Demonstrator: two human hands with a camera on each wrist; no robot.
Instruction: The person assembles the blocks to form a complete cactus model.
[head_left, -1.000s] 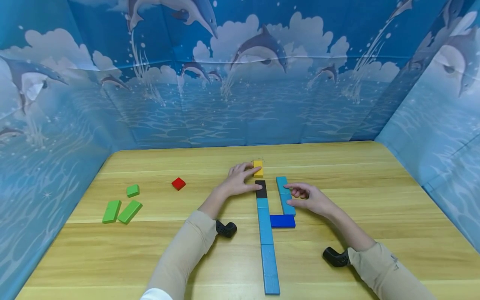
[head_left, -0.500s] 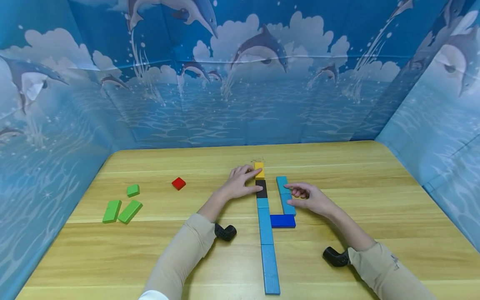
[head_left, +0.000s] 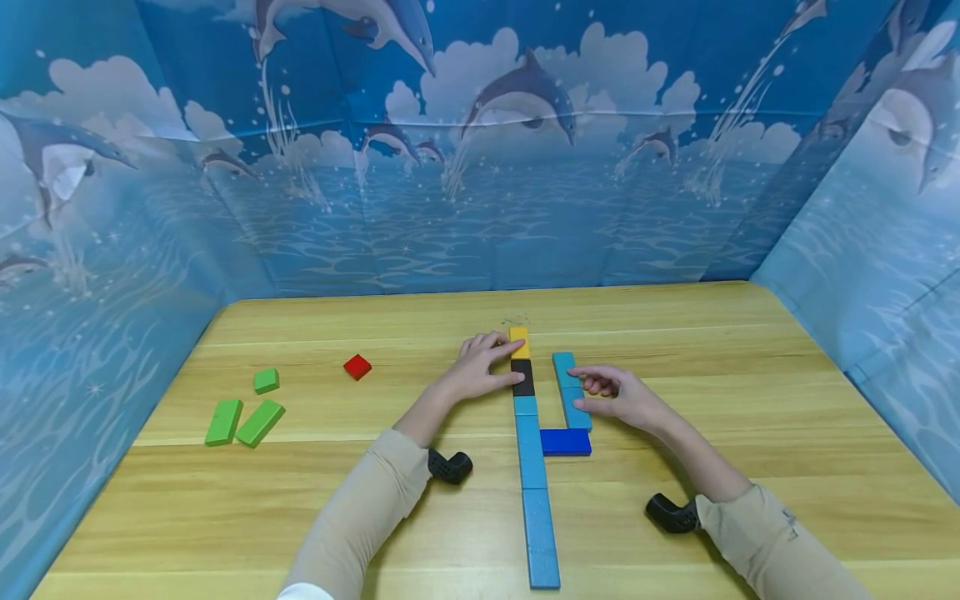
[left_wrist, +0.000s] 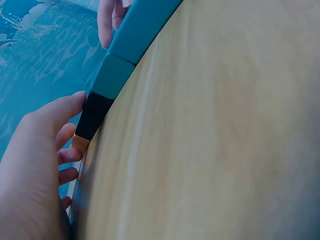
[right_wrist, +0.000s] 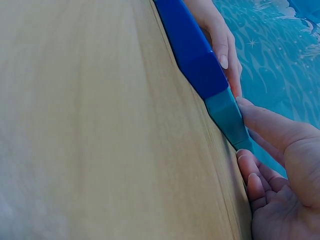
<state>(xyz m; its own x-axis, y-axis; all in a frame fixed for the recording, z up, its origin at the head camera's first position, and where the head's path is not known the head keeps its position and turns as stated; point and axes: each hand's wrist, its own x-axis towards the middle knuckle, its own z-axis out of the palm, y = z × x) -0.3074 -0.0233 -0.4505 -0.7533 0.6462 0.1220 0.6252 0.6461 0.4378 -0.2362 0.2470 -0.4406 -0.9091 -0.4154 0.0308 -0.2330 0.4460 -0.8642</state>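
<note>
Left hand [head_left: 475, 370]: fingers loosely spread, nothing gripped; thumb on black block [head_left: 526, 368], index on yellow block [head_left: 518, 334]. Yellow slid nearer, gap gone; light-blue row [head_left: 533, 463] extended. Right hand [head_left: 624, 402]: thumb and index extended, touching light-blue pair [head_left: 570, 396].

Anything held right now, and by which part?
Can't tell: left hand touches the yellow block and black block, right hand the light blue pair; no firm pinch shows.
</note>
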